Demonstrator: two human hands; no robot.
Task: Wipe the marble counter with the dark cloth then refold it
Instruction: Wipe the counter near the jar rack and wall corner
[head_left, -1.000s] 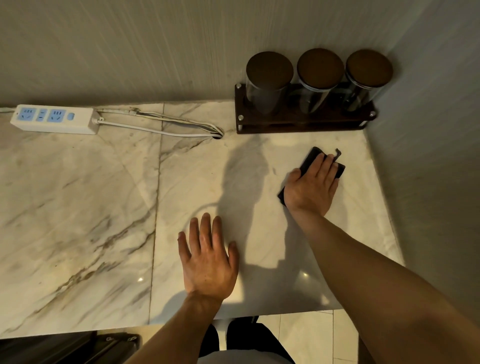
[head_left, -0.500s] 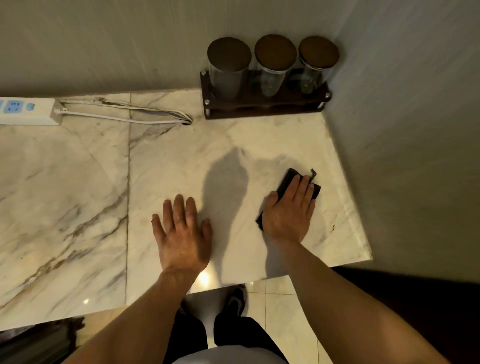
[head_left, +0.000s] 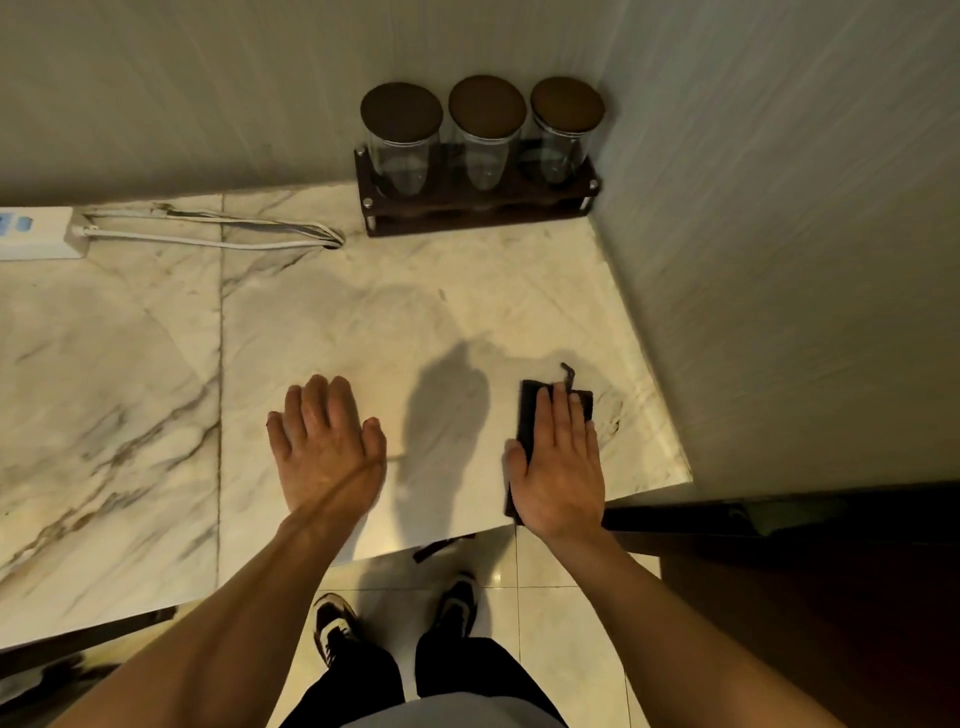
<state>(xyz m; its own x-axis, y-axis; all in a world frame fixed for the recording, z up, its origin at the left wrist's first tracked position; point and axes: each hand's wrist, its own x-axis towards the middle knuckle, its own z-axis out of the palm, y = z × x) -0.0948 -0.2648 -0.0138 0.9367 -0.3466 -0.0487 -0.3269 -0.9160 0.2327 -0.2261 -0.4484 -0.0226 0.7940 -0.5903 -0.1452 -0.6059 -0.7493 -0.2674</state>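
Head cam, only view I've got, so here goes.

R hand (head_left: 558, 467) is flat on the cloth (head_left: 529, 415), palm down, fingers straight and together. Not pinching anything, it's just pressing. That's on purpose: a flat palm spreads the push so the whole folded pad drags on the marble instead of bunching up. Cloth is folded into a narrow dark strip, mostly hidden under my palm; you can see it poking out past my fingertips and along the thumb side. A little loop or tag (head_left: 568, 373) sticks up just beyond my fingertips.

The heel of that hand sits right at the near edge of the counter (head_left: 441, 322), so the cloth is about at the lip, prob at the end of a stroke. Wall is near my pinky side, so not much room to sweep that way.

L hand (head_left: 326, 447) is spread flat on bare marble, well off to the thumb side of the R one, holding nothing. Imo it's just a brace so I can lean in while the other does the work.

Way past my fingertips, in the corner: rack (head_left: 483, 221) w/ three jars (head_left: 485, 140), and a power strip (head_left: 36, 236) w/ its cord far off beyond the L hand. Both well clear of the cloth.

Refold isn't started; cloth is in wiping shape. Can't tell if the marble's damp.
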